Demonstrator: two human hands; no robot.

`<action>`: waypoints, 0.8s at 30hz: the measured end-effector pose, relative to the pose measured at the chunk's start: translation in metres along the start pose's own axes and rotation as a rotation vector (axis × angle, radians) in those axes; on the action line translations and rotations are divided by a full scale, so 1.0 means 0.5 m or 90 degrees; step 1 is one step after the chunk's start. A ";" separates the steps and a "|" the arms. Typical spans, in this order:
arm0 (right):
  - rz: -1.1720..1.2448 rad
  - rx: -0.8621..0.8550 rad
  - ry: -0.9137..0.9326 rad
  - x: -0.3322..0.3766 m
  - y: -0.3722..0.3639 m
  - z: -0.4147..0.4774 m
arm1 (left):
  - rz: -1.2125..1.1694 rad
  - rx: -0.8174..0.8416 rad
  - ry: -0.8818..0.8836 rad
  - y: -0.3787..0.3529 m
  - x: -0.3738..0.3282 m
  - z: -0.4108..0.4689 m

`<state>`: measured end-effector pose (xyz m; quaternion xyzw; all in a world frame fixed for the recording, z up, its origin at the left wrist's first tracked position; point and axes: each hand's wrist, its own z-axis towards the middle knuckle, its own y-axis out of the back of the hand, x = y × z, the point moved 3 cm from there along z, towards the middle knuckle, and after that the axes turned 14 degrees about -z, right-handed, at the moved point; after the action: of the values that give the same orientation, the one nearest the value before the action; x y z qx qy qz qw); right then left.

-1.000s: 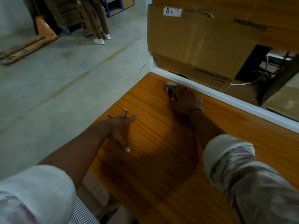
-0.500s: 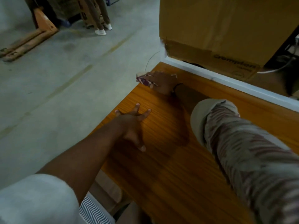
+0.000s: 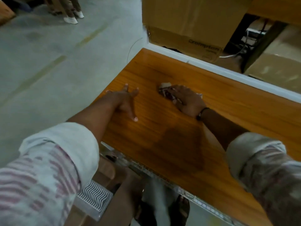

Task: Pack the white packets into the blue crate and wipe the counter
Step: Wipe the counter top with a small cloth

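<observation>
— Wood-grain counter (image 3: pixel 244 105), white strip along its far edge, concrete floor off its left edge. Entries?
— Item one: left hand (image 3: pixel 125 103), by the left edge, fingers spread flat, holding nothing. Likely a brace for the lean.
— Item two?
— Right hand (image 3: pixel 187 100), nearer the far edge, fingers stretched over a patterned cloth (image 3: pixel 164 91), pressing it to the wood rather than clenching it. Likely so the wipe bears down evenly.
— Packets, crate?
— White packets, blue crate: none in view. Judged step: wiping.
— Unclear?
— Most of the cloth lies under the palm, so any fold pinched there cannot be told. Cardboard box (image 3: pixel 187 22), beyond the far edge, is cut off at the top. A bystander shows only as legs and white shoes (image 3: pixel 70 20).
</observation>
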<state>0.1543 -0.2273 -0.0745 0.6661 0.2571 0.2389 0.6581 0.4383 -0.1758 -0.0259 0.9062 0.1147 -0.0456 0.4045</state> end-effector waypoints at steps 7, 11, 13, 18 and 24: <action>0.023 -0.036 -0.166 0.022 -0.020 -0.290 | 0.033 0.013 -0.021 -0.015 0.012 -0.019; 0.007 -0.054 -0.357 0.055 -0.016 -0.410 | 0.036 0.024 -0.022 -0.021 0.018 -0.036; -0.008 -0.054 -0.397 0.110 -0.023 -0.431 | 0.036 0.023 -0.020 -0.028 0.021 -0.039; 0.014 -0.013 -0.409 0.259 -0.019 -0.384 | 0.030 0.028 -0.007 -0.036 0.017 -0.054; 0.007 -0.016 -0.373 0.263 -0.027 -0.391 | 0.070 0.037 -0.003 -0.042 0.053 -0.058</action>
<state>0.1245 0.0065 -0.0869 0.7001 0.0496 0.0427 0.7111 0.4584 -0.1362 -0.0262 0.9223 0.0626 -0.0288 0.3802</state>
